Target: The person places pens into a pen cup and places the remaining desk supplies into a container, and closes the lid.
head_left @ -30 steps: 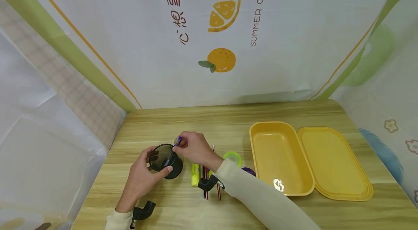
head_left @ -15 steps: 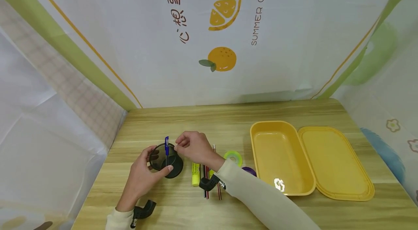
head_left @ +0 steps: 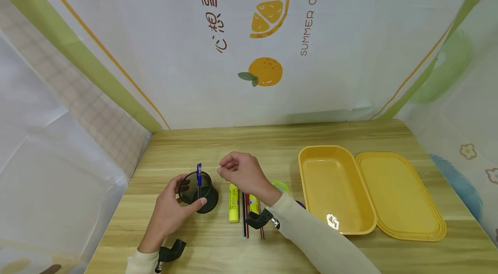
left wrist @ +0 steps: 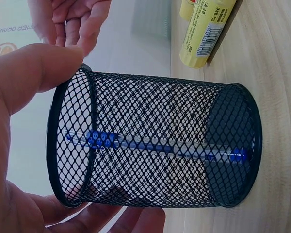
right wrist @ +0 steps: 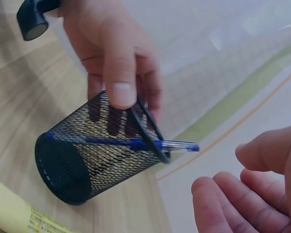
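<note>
A black mesh pen cup is gripped by my left hand, thumb on the near side of its rim and fingers round the far side. Inside the cup leans a blue pen, its capped top sticking out above the rim in the head and right wrist views. My right hand hovers just right of the cup, fingers loosely bent and holding nothing. In the right wrist view the right-hand fingers are apart from the pen. Beside the cup lies a yellow glue stick.
Several pencils and a second yellow tube lie under the right wrist. A green tape roll and a purple thing are partly hidden by the sleeve. On the right are a yellow box and its lid.
My right hand let go of the pen, which dropped upright into the cup, then drew away to the right. The left hand keeps its hold on the cup.
</note>
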A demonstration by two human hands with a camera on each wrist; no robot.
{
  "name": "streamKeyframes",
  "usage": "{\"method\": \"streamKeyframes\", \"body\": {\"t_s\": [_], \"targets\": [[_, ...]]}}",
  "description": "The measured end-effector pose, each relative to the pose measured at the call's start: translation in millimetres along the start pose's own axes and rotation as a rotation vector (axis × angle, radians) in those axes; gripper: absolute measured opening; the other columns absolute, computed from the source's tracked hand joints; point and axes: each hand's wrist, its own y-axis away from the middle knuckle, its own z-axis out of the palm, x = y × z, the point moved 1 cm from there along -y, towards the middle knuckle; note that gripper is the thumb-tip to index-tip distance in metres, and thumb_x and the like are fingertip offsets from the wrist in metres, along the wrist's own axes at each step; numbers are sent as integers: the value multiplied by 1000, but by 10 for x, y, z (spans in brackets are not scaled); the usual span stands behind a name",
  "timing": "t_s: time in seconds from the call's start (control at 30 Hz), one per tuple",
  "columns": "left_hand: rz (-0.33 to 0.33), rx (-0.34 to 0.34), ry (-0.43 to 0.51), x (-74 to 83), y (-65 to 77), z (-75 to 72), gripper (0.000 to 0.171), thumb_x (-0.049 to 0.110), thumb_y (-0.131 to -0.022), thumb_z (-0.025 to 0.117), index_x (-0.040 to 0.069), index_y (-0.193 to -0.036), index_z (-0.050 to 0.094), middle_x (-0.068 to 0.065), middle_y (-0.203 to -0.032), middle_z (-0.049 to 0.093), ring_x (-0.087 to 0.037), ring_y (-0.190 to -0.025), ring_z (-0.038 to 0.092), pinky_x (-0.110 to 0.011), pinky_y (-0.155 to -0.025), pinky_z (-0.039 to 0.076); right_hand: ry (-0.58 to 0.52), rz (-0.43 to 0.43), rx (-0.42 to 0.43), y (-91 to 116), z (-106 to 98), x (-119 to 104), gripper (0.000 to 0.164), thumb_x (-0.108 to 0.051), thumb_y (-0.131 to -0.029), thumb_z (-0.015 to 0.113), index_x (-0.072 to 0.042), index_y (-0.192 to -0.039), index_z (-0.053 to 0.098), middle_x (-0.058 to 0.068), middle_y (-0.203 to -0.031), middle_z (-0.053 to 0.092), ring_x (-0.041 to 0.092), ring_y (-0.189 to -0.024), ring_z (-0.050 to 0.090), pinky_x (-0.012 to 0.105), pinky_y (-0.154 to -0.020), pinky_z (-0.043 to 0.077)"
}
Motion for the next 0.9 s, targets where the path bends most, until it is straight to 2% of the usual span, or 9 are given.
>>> {"method": "streamKeyframes", "body": {"t_s": [0.2, 0.53, 0.9], "targets": [[5, 3, 8, 10, -12, 5, 92, 46, -86, 87, 7, -157, 42, -20, -148, 59, -37, -136, 58, -57, -103, 55, -41, 24, 56, 79, -127, 29, 13, -25, -99, 75, -16, -108, 75, -3, -97, 77, 12, -84, 72, 31, -75, 61], [-6, -2, 8, 25, -2, 6, 94, 46, -86, 87, 7, -158, 41, -21, -150, 58, -39, -137, 57, -59, -106, 54, -54, 75, 147, 327, -255, 170, 14, -22, -97, 77, -13, -107, 74, 0, -100, 76, 15, -86, 69, 33, -77, 60], [-8, 5, 14, 15, 17, 1, 94, 46, -86, 88, 6, -157, 41, -21, -147, 60, -38, -135, 58, -59, -106, 53, -7, 110, 142, 618, -224, 310, 19, -15, -96, 76, -5, -111, 73, 5, -103, 75, 16, -88, 68, 28, -74, 58]]}}
